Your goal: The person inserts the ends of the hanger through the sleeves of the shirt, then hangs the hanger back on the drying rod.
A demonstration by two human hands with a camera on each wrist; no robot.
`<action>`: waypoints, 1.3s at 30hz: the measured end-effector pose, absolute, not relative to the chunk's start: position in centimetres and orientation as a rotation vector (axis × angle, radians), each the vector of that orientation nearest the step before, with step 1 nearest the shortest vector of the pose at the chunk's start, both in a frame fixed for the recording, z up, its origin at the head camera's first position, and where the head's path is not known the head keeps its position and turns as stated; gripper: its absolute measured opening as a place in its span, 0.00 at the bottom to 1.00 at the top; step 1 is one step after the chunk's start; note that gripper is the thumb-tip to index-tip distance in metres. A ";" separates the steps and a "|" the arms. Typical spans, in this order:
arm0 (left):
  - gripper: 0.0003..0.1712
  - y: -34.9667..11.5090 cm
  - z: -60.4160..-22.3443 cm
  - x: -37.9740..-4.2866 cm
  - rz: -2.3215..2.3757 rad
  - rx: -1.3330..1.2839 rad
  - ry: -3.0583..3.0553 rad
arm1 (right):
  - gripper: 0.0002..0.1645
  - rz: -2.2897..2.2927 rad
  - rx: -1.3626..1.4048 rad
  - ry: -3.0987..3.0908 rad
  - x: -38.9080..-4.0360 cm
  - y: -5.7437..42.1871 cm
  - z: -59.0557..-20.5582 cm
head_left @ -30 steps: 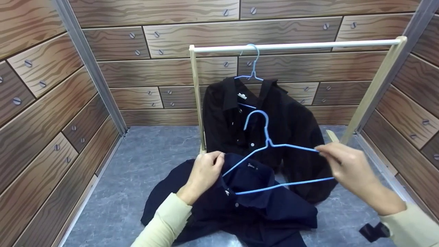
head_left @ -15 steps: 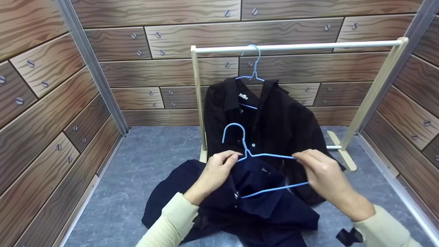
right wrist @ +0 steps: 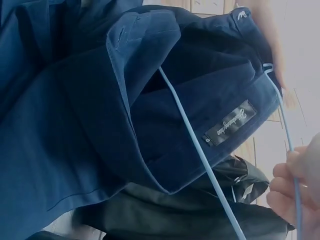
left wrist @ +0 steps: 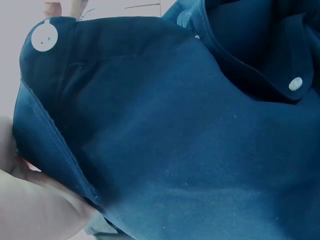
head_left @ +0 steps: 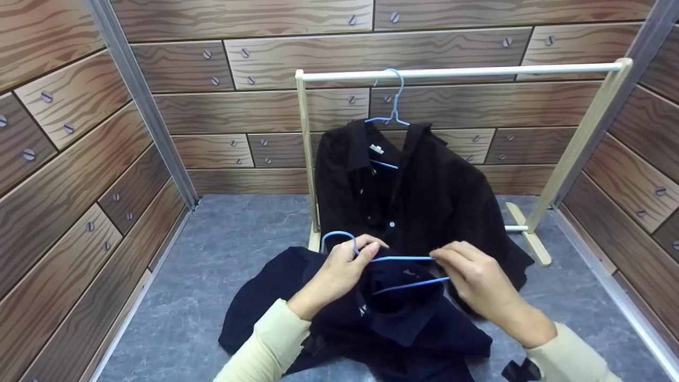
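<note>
A navy shirt (head_left: 270, 297) lies in a heap on the floor in the head view. My left hand (head_left: 345, 265) grips its collar edge; in the left wrist view a white button (left wrist: 44, 36) shows beside the fingertips. My right hand (head_left: 475, 278) pinches one arm of a blue hanger (head_left: 403, 258). The hanger's other end runs inside the shirt's neck opening and is hidden there. Its hook (head_left: 339, 232) sticks out leftward, just past my left hand. In the right wrist view, the hanger's lower bar (right wrist: 200, 150) crosses the collar near a black label (right wrist: 230, 123).
Behind my hands stands a clothes rack with a white bar (head_left: 477, 71) and wooden posts. A black shirt (head_left: 435, 180) hangs there on another blue hanger (head_left: 395, 101). Wood-patterned walls (head_left: 238, 116) enclose the grey floor (head_left: 175, 265) at the back and sides.
My right hand has moved left and slightly down, pushing the hanger farther into the shirt's neck. The hook has swung left and down. My left hand has shifted slightly right, keeping hold of the collar.
</note>
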State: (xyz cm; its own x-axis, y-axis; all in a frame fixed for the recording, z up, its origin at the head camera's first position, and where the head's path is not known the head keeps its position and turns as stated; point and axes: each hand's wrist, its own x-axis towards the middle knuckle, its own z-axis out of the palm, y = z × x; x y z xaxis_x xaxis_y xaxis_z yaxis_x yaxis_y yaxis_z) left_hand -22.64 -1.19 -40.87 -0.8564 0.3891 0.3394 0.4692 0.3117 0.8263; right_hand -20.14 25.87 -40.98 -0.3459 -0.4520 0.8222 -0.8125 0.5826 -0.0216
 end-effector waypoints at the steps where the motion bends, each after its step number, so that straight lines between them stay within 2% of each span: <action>1: 0.16 -1.3 -40.8 -22.7 -1.600 -0.802 -2.481 | 0.17 0.551 0.989 -1.999 -20.2 26.0 -41.1; 6: 0.16 -2.1 -40.5 -22.8 -1.584 -0.739 -2.432 | 0.21 0.634 0.783 -2.019 -20.6 27.3 -41.8; 11: 0.16 -2.6 -40.3 -22.8 -1.597 -0.706 -2.425 | 0.26 0.922 0.528 -2.083 -20.3 28.2 -43.1; 17: 0.15 -2.9 -40.2 -22.9 -1.632 -0.666 -2.398 | 0.19 1.429 0.326 -2.223 -19.4 27.7 -44.1; 20: 0.15 -3.0 -40.2 -23.0 -1.640 -0.664 -2.385 | 0.15 1.592 0.297 -2.282 -19.1 27.3 -45.1; 25: 0.15 -3.0 -40.1 -22.9 -1.646 -0.665 -2.385 | 0.14 1.612 0.305 -2.402 -18.9 26.3 -46.5; 31: 0.15 -2.9 -39.8 -22.8 -1.659 -0.667 -2.383 | 0.21 1.585 0.277 -2.560 -18.9 25.7 -47.1; 39: 0.14 -3.0 -40.1 -22.5 -1.675 -0.682 -2.358 | 0.27 1.763 0.379 -2.650 -18.9 25.6 -47.1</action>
